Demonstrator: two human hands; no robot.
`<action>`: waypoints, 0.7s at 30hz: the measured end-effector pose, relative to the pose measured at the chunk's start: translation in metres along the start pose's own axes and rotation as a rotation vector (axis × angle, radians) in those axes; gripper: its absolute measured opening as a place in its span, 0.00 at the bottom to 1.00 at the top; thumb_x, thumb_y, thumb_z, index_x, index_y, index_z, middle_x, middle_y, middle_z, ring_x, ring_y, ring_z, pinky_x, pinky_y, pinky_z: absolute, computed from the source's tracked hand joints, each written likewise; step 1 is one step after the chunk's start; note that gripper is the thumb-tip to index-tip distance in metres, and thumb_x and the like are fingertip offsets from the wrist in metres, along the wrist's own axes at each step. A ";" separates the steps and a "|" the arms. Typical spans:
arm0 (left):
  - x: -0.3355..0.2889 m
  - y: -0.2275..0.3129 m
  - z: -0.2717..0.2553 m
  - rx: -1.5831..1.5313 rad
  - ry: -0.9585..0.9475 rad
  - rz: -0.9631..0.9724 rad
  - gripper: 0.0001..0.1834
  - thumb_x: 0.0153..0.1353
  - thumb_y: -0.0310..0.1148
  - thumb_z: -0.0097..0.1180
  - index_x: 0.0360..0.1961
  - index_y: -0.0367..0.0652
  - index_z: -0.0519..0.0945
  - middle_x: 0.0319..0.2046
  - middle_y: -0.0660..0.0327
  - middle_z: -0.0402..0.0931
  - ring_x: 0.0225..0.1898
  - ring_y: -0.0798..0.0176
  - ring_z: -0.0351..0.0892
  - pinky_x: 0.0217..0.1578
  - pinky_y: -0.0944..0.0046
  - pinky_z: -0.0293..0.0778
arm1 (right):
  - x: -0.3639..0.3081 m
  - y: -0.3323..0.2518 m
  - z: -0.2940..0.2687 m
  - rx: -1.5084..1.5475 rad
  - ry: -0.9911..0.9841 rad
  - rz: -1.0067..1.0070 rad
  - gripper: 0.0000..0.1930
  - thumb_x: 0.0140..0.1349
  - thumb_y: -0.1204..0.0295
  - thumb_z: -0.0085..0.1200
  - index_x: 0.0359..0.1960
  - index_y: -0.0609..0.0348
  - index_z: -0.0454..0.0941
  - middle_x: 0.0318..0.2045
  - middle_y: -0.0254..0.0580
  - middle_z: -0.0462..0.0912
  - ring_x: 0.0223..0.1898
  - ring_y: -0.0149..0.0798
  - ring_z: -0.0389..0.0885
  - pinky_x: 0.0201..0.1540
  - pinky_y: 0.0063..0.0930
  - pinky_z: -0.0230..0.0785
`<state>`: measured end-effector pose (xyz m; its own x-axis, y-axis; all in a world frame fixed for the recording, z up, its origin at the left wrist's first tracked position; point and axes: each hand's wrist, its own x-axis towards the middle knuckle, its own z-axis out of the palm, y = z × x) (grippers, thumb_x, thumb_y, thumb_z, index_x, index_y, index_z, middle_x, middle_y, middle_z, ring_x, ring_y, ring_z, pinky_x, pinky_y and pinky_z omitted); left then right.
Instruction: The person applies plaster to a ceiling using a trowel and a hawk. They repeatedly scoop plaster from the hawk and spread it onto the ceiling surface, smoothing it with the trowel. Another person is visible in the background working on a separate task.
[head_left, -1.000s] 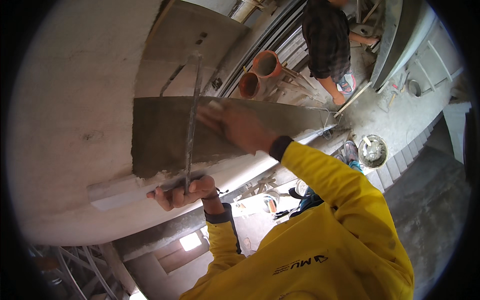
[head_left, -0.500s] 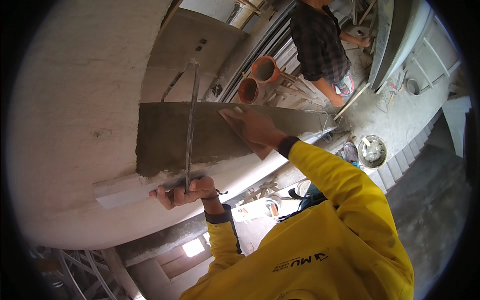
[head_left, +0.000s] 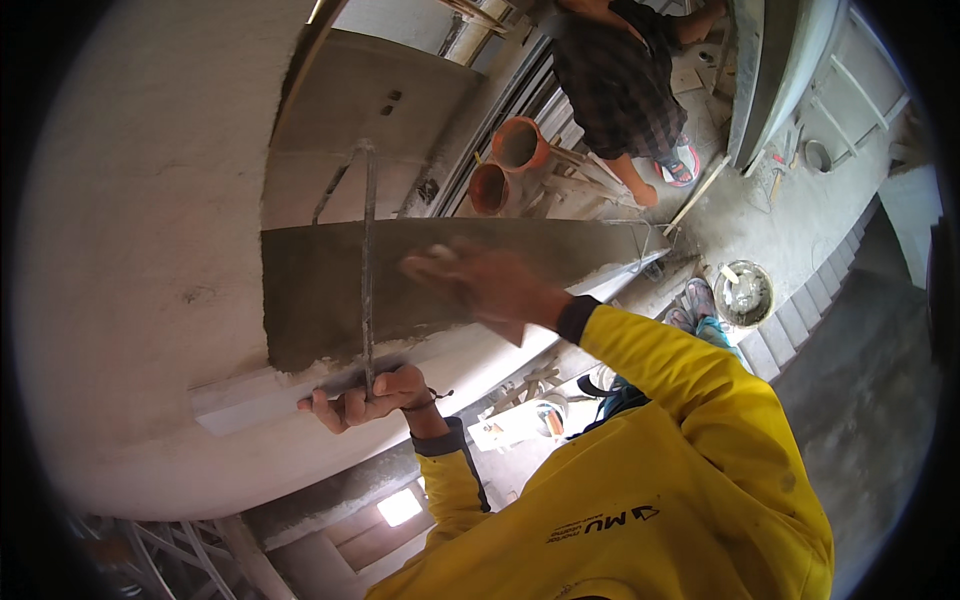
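A strip of dark, damp plaster [head_left: 315,290] runs along the pale curved wall. Over it, my right hand [head_left: 490,285] is smeared by motion and closed on a flat brown plastering float [head_left: 508,328], of which mainly a corner shows below the hand. A thin bent metal rod [head_left: 368,260] crosses in front of the plaster. At its lower end, my left hand [head_left: 365,400] is palm-up with its fingers curled round it. Left of those fingers, a long white flat strip [head_left: 240,400] lies along the plaster's lower edge; its end near the hand is hidden.
Two orange buckets [head_left: 505,160] stand beyond the plaster strip. Farther right a co-worker in a dark checked shirt [head_left: 625,90] bends over. A bucket of wet mortar [head_left: 745,295] sits beside someone's feet [head_left: 697,305]. Steps [head_left: 800,320] descend at the right.
My right hand has moved a little left and down over the plaster with the float. My left hand keeps its grip at the rod. The co-worker has shifted in the view.
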<state>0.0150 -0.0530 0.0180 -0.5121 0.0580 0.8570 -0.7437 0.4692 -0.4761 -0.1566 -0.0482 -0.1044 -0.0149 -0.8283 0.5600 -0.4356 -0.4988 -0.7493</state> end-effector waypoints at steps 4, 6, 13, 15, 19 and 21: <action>0.003 0.003 0.004 -0.012 -0.002 -0.014 0.19 0.78 0.50 0.32 0.41 0.45 0.60 0.59 0.48 0.57 0.72 0.45 0.50 0.73 0.32 0.45 | 0.011 0.018 0.017 -0.021 0.011 0.105 0.30 0.68 0.69 0.42 0.73 0.36 0.61 0.65 0.37 0.73 0.62 0.50 0.73 0.61 0.43 0.73; 0.006 0.007 0.005 -0.010 0.008 -0.020 0.19 0.78 0.50 0.32 0.40 0.44 0.60 0.59 0.48 0.57 0.72 0.45 0.50 0.73 0.32 0.45 | -0.004 0.047 0.020 0.031 -0.035 0.219 0.30 0.68 0.68 0.44 0.73 0.36 0.62 0.66 0.35 0.72 0.62 0.50 0.73 0.61 0.44 0.73; -0.001 0.002 0.002 -0.005 -0.008 0.002 0.19 0.78 0.49 0.31 0.41 0.44 0.61 0.60 0.48 0.56 0.72 0.45 0.50 0.73 0.33 0.45 | 0.031 -0.026 -0.009 0.011 0.063 -0.110 0.26 0.68 0.66 0.45 0.68 0.40 0.70 0.65 0.37 0.73 0.61 0.49 0.74 0.61 0.42 0.73; 0.006 0.003 0.004 0.004 -0.006 0.015 0.19 0.79 0.49 0.30 0.41 0.44 0.61 0.60 0.48 0.56 0.72 0.46 0.50 0.74 0.33 0.45 | 0.050 -0.011 -0.002 -0.018 -0.002 0.001 0.25 0.68 0.66 0.45 0.68 0.42 0.71 0.64 0.40 0.74 0.60 0.51 0.75 0.59 0.44 0.73; 0.009 0.005 0.002 0.025 0.001 0.018 0.19 0.79 0.50 0.30 0.40 0.44 0.61 0.59 0.48 0.57 0.72 0.47 0.51 0.74 0.33 0.45 | 0.033 0.040 0.004 0.453 -0.259 0.564 0.25 0.69 0.64 0.44 0.68 0.43 0.71 0.64 0.46 0.73 0.59 0.54 0.76 0.56 0.47 0.75; 0.008 0.004 0.006 0.016 0.012 0.007 0.19 0.79 0.50 0.30 0.40 0.44 0.61 0.58 0.47 0.57 0.71 0.48 0.51 0.74 0.33 0.45 | 0.009 0.048 0.034 0.285 -0.125 0.454 0.25 0.70 0.64 0.43 0.68 0.43 0.69 0.65 0.49 0.72 0.60 0.55 0.75 0.55 0.48 0.76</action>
<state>0.0049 -0.0558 0.0217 -0.5122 0.0719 0.8559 -0.7469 0.4547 -0.4851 -0.1471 -0.0886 -0.1475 -0.0297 -0.9917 0.1251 -0.1490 -0.1194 -0.9816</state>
